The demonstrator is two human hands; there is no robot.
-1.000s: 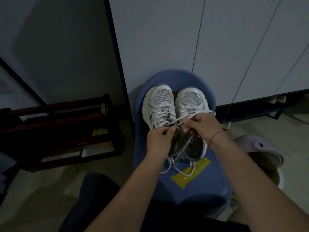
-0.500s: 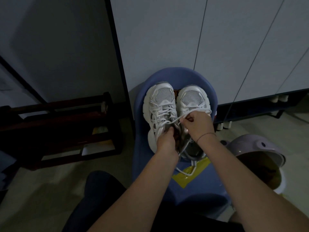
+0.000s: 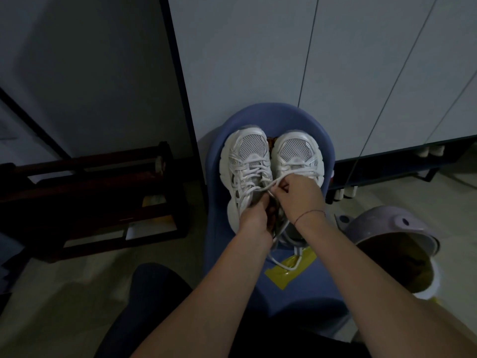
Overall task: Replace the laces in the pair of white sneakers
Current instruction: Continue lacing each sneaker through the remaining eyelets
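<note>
Blue moulded plastic seat (image 3: pixel 216 236) holds pair of white mesh sneakers (image 3: pixel 247 156), side by side, toes to wall. Right hand (image 3: pixel 299 197) pinches white cord lace (image 3: pixel 274 182) over them; left hand (image 3: pixel 254 218) fingers curl round same lace.

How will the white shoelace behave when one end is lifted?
Probably floppy: the white shoelace lies in a slack curve on the blue chair. Likely very light, being thin. Under pull it should straighten, like the strand at the right hand.
</note>
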